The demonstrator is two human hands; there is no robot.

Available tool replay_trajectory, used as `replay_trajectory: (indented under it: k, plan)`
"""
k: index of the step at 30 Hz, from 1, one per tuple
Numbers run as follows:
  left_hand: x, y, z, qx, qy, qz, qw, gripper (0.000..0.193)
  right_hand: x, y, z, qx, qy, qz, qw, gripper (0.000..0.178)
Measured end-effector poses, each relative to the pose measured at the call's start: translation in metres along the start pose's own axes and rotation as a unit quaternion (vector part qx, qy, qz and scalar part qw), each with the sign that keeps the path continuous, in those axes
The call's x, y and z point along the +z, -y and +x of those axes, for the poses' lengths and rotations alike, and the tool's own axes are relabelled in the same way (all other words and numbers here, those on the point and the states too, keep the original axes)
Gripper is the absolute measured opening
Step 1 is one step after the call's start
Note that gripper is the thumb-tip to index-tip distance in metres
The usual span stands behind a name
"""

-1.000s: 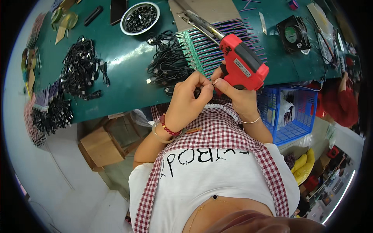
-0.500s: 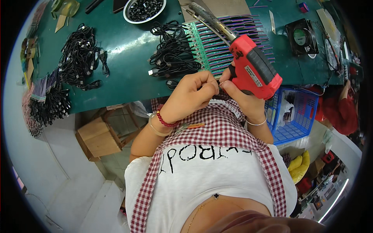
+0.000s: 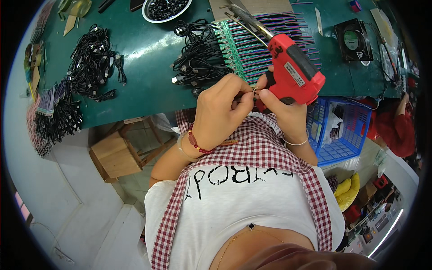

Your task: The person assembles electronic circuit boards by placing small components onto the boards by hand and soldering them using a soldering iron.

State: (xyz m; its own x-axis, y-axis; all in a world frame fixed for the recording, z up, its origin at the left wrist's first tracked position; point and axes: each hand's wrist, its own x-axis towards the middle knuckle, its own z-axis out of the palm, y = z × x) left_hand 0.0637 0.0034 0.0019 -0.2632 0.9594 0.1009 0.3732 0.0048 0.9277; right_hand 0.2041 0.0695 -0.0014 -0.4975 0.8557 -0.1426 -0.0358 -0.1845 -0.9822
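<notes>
My right hand (image 3: 288,114) is closed round the handle of a red and black soldering gun (image 3: 294,72), whose metal nozzle points up and to the left over the bench. Between its thumb and forefinger comes a thin pale wire end (image 3: 255,90). My left hand (image 3: 222,103) pinches at that same wire from the other side, fingertips almost touching the right thumb. Just beyond the hands lies a green circuit board panel (image 3: 231,51) with rows of dark multicoloured wires (image 3: 274,45) running right from it. A pile of black USB cables (image 3: 198,56) rests against its left side.
On the green bench (image 3: 144,81) are a second cable heap (image 3: 92,63), a white bowl (image 3: 145,13) of small black parts and a black fan (image 3: 353,40). A blue crate (image 3: 346,139) stands to the right below the bench, a wooden stool (image 3: 114,155) to the left.
My left hand has turned, its knuckles rising and its fingers opening a little round the pinch. The soldering gun has tilted and shifted slightly upward in my right hand.
</notes>
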Motion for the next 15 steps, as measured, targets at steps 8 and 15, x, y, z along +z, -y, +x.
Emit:
replay_trajectory:
  k: [8, 15]
  plan:
    - [0.0045, 0.0026, -0.0036, 0.054, -0.025, 0.061, 0.996, 0.009, 0.0004, -0.0049, -0.0037, 0.024, -0.011, 0.0, 1.0, 0.046]
    - [0.0078, 0.0076, -0.0069, 0.116, -0.077, 0.113, 0.984, 0.011, -0.0032, -0.0072, -0.0082, 0.044, 0.005, -0.092, 0.995, 0.012]
